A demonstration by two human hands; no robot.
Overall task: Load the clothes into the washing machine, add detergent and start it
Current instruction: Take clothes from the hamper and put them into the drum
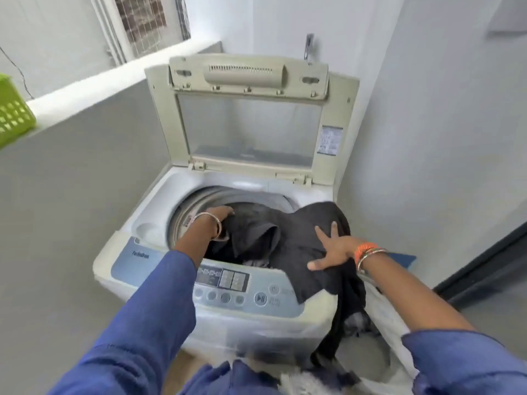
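My left hand (219, 213) is down in the washing machine (159, 212) tub, touching the dark clothes (285, 238); I cannot tell if it grips. My right hand (332, 250) lies flat with fingers spread, pushing in the part hanging over the rim.

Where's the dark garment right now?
Head view: the dark garment drapes over the washer's right front rim, partly inside the drum, under both hands.
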